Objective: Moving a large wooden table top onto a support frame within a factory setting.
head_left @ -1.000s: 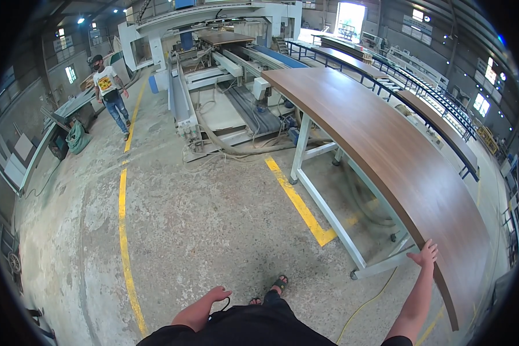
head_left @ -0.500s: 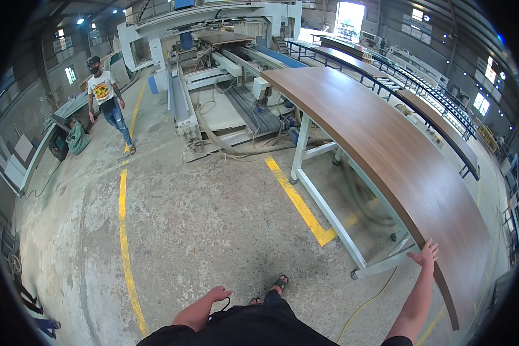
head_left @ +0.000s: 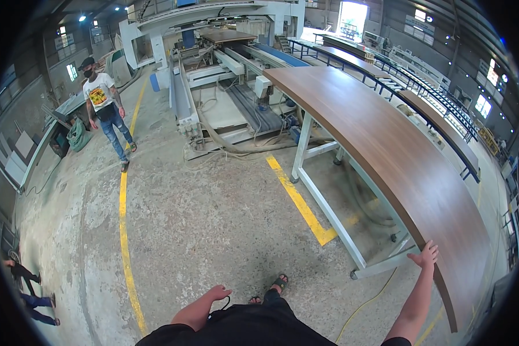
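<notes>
A long brown wood-grain panel point(head_left: 386, 150) lies flat on a white metal frame point(head_left: 328, 207) at my right. My right hand point(head_left: 425, 255) rests with spread fingers on the panel's near left edge, close to its near corner. My left hand point(head_left: 213, 295) hangs beside my hip with loosely curled fingers, holding nothing, above the concrete floor. My foot in a sandal point(head_left: 278, 284) shows between my arms.
A person in a white shirt and jeans point(head_left: 105, 109) walks on the floor at the far left near a yellow line point(head_left: 126, 230). A large machine point(head_left: 225, 63) stands behind. More brown panels point(head_left: 438, 115) lie on roller tracks at the right. Another person's legs point(head_left: 32, 288) show at the lower left.
The person in the white shirt has walked nearer along the yellow line. Another person's legs have come into view at the lower left. My hands have stayed where they were.
</notes>
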Motion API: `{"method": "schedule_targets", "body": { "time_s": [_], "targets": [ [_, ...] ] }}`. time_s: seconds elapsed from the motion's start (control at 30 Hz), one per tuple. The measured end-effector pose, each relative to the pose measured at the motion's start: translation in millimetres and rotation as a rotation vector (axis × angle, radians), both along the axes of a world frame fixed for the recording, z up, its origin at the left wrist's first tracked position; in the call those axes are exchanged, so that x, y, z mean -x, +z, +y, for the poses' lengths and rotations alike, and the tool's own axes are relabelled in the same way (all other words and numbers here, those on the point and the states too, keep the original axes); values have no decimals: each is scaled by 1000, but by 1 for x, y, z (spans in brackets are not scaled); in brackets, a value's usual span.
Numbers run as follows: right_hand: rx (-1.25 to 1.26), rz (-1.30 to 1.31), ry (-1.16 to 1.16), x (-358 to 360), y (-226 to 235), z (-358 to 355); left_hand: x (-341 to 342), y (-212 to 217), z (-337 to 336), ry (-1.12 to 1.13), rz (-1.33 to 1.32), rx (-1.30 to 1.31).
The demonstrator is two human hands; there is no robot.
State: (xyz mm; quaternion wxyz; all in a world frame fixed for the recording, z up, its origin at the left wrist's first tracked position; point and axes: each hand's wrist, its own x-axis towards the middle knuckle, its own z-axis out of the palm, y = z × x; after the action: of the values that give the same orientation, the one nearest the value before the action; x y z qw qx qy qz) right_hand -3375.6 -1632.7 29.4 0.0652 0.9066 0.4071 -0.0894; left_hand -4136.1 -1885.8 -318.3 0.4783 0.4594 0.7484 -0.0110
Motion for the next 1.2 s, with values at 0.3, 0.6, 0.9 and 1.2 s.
{"method": "schedule_targets", "body": {
  "time_s": [0.3,0.6,0.9,1.2],
  "targets": [
    [21,6,10,1,3,1,3,-10,-6,5,6,-9],
    [32,-7,11,-6,-4,-2,6,-4,-24,-18,11,-3],
    [29,-25,13,-23,-16,8,-1,-4,-66,82,46,-38],
    [10,-228,238,-86,-35,4,-25,-2,-16,-110,75,-407]
  ]
}}
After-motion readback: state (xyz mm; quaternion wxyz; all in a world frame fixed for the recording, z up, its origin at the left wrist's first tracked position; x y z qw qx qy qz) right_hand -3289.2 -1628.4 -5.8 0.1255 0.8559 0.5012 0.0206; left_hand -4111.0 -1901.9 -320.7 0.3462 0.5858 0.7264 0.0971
